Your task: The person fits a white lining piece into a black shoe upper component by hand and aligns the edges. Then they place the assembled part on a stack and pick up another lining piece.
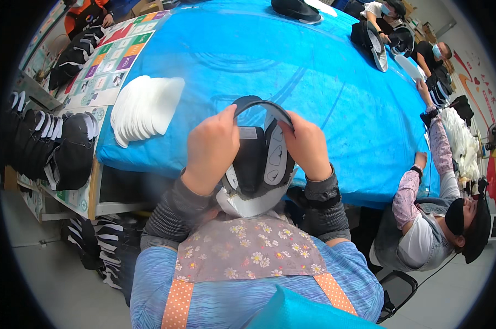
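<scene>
Hands meet at the centre of the frame over one dark shoe [259, 164], held sole-down against the person's chest just below the near edge of the blue table cover [313, 71]. The left hand [212, 148] is closed on the shoe's left side, fingers curled over the collar, and the right hand [308, 145] pinches the right side, the two pulling the opening wide so its rim arches up between them. The shoe's pale grey sole [248, 205] rests on a flowered apron [248, 249].

Beyond the hands the cover lies broad and bare up to the far edge. One fanned stack of white insoles [143, 109] sits at its left edge, well apart from the shoe. A row of dark shoes [56, 142] crowds the side bench at the left of the frame. At the right edge, two seated people [434, 219] work at the table.
</scene>
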The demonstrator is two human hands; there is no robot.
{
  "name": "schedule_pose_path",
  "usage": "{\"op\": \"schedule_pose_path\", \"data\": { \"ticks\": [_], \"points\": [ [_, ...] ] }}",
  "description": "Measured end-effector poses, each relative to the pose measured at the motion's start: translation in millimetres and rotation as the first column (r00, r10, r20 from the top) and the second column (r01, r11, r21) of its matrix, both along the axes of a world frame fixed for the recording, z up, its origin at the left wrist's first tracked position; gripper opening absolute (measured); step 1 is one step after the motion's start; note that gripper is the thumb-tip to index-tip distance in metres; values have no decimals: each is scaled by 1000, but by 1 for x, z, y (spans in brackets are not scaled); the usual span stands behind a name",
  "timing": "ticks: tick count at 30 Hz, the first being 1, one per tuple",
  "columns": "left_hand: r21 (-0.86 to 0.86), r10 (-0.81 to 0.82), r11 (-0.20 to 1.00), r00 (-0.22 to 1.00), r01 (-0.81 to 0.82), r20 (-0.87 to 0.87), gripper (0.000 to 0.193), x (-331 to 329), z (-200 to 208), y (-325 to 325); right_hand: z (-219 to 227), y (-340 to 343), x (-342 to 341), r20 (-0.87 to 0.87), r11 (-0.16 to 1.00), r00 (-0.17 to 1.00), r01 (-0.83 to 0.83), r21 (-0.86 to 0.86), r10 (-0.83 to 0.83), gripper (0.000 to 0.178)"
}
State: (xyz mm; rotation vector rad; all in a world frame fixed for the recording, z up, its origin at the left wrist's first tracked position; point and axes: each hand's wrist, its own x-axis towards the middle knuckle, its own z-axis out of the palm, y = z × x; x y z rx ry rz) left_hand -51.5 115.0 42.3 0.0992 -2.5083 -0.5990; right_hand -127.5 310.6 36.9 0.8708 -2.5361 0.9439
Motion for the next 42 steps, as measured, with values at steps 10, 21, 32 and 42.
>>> {"op": "schedule_pose_path", "data": {
  "ticks": [10,21,32,42],
  "points": [
    [7,-44,999,999,44,6,24,1,0,-1,-4,-2,0,-16,999,999,33,6,-33,19],
    [82,-77,993,996,81,-44,30,9,-8,-12,-1,7,4,68,996,995,-63,-67,68,27],
    [103,-40,994,994,30,101,32,10,-5,-7,-5,10,10,88,1000,996,25,-8,-24,31],
    [246,-11,968,975,-45,222,32,19,-6,-18,6,-5,16,-92,998,994,60,18,-58,21]
  ]
}}
